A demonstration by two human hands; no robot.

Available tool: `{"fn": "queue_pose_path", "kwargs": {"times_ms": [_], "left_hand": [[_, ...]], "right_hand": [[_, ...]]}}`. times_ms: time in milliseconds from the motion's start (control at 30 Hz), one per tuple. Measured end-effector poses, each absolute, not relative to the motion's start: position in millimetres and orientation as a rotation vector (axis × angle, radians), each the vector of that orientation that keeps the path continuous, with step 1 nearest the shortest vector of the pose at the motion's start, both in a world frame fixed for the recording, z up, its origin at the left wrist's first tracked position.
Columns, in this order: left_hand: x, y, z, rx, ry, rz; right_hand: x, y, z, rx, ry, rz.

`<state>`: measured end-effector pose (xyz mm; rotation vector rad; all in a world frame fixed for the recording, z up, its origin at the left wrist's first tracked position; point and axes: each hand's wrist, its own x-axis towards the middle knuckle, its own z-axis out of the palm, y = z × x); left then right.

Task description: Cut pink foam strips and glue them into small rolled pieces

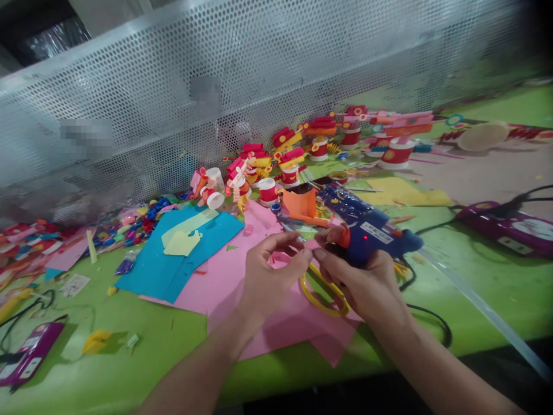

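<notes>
My left hand (276,271) is closed in a pinch, its thumb and finger meeting those of my right hand (363,276). A small pink paper piece (309,245) shows between the fingertips, mostly hidden. Right behind my right hand is a blue glue gun (371,233) with a red light and orange nozzle; whether the palm bears it is hidden. A long clear glue stick (479,305) runs from its rear toward the lower right. Below the fingertips is the yellow scissors handle (325,295), over pink paper sheets (268,328).
Blue sheets (147,271) with pale yellow scraps (184,243) lie left. Red-and-white paper-cup models (397,153) line the back before a perforated metal screen (259,69). Purple corded devices sit left (32,351) and right (505,227). Bottle caps (133,225) pile up at back left.
</notes>
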<state>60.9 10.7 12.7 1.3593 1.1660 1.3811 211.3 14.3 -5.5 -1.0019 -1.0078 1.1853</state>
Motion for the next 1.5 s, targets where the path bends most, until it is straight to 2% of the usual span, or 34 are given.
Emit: {"fn": "queue_pose_path", "kwargs": {"times_ms": [567,833,1100,1500], "left_hand": [[40.2,15.9,27.1,1.560,1.120,1.180],[45.0,11.2,27.4,1.787,1.201,1.242],[45.5,16.6,20.0,1.561,1.128,1.167],[45.0,16.2,20.8,1.611,1.092,1.211]], "right_hand": [[212.0,14.7,-5.3,-0.992,-1.330,1.126],[209.6,14.4,-4.6,-1.042,-1.230,1.161],[209.5,10.3,-3.1,-1.020,-1.179,1.127],[210.0,15.3,-8.7,-1.058,-1.136,1.150]]}}
